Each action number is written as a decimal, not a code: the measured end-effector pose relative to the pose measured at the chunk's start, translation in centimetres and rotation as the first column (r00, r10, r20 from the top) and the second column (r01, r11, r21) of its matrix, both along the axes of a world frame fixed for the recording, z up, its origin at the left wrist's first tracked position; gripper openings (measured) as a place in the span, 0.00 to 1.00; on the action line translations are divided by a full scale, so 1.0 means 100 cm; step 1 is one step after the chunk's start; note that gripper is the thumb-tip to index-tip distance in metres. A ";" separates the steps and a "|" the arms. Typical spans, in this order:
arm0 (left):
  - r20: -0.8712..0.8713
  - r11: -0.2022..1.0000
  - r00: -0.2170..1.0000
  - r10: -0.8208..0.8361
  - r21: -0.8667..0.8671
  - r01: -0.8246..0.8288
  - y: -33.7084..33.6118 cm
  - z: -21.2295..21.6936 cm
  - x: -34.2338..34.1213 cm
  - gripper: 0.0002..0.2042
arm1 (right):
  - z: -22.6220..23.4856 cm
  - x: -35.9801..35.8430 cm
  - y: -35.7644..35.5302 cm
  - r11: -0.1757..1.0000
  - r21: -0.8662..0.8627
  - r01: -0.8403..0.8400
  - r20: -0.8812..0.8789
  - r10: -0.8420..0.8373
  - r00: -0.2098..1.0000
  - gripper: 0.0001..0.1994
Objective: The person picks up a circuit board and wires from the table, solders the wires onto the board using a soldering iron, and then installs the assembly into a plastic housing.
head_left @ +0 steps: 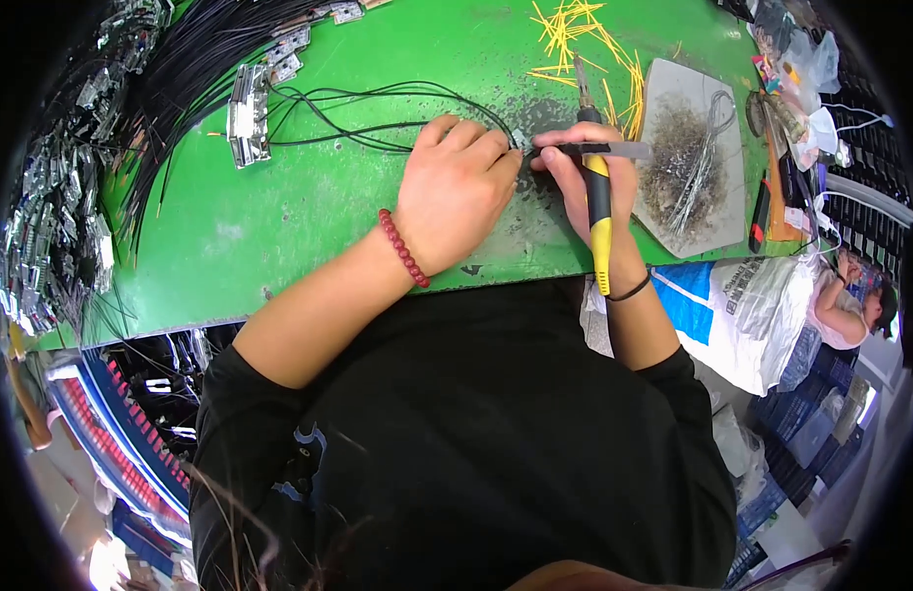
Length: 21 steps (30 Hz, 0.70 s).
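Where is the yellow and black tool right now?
In the head view, the yellow-and-black tool is in the right hand, right of centre on the green table, its tip pointing away toward the yellow strips, beside the left hand.

White-and-blue printed sack (737, 305) — below table edge, right side.

**Green bench, wires and parts**

Green bench top (309, 212) fills upper frame, scuffed grey patch at centre. Upper left: bundle of black wires (195, 69) w/ small metal connector parts (248, 116) beside it. Thin black leads (378, 113) loop across mid-top. Top centre-right: scattered yellow wire bits (585, 44). Right: grey slab (693, 158) w/ dark residue and silvery strands on it.
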State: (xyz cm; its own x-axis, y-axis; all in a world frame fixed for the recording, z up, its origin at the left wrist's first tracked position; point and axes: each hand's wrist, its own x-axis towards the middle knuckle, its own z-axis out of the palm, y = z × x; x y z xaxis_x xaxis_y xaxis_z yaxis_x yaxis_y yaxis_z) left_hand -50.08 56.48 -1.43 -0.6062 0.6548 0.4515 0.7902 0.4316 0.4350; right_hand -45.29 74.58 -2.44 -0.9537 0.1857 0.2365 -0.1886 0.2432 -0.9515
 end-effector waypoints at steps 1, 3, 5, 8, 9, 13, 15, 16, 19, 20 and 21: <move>0.002 1.000 1.000 -0.001 0.014 0.001 0.000 0.000 -0.001 0.12 | -0.001 -0.002 -0.001 1.000 -0.013 0.019 -0.026 -0.020 0.999 0.10; 0.013 1.000 1.000 0.009 0.028 -0.010 0.001 0.000 -0.001 0.12 | -0.002 -0.004 0.000 0.999 -0.042 0.021 -0.028 -0.023 0.999 0.11; 0.018 1.000 1.000 0.012 0.028 -0.012 0.000 0.000 -0.002 0.12 | -0.003 -0.005 0.000 0.997 -0.076 0.010 -0.047 -0.013 0.999 0.12; 0.032 1.000 0.999 0.013 0.009 -0.013 0.000 0.000 -0.002 0.12 | -0.003 -0.004 0.004 0.999 0.013 -0.041 -0.030 0.041 0.999 0.13; 0.039 1.000 0.999 0.015 0.011 -0.016 0.000 0.000 -0.003 0.12 | -0.004 -0.004 0.005 0.995 0.070 -0.072 -0.022 0.074 0.997 0.13; 0.060 1.000 0.998 0.013 0.028 -0.015 0.000 -0.001 -0.004 0.11 | -0.004 -0.007 0.007 0.964 0.250 -0.089 -0.052 0.106 0.993 0.13; 0.068 0.999 0.998 0.018 0.025 -0.019 -0.001 -0.002 -0.004 0.11 | -0.004 -0.006 0.004 0.995 0.095 -0.023 -0.031 0.026 0.999 0.14; 0.057 1.000 0.998 0.012 0.014 -0.012 -0.001 -0.003 -0.004 0.11 | -0.003 -0.006 0.004 0.997 0.068 -0.019 -0.037 0.022 0.999 0.14; 0.042 1.000 0.999 0.011 0.005 -0.011 -0.001 -0.004 -0.005 0.11 | -0.003 -0.008 0.002 0.992 0.123 -0.033 -0.051 0.040 0.998 0.14; 0.031 1.000 0.999 0.014 0.010 -0.014 -0.001 -0.004 -0.005 0.10 | -0.004 -0.009 0.001 0.997 0.077 -0.029 -0.050 0.033 0.998 0.14; 0.033 1.000 0.999 0.014 0.010 -0.015 0.000 -0.003 -0.005 0.10 | -0.004 -0.009 0.001 0.996 0.083 -0.036 -0.035 0.039 0.999 0.14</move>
State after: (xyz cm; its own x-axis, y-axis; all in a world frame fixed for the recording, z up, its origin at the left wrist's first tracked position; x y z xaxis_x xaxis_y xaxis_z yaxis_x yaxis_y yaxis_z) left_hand -50.55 56.44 -1.78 -0.6300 0.6411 0.4382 0.7693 0.4381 0.4650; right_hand -46.21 74.69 -2.89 -0.9500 0.1288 0.2845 -0.2334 0.3123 -0.9209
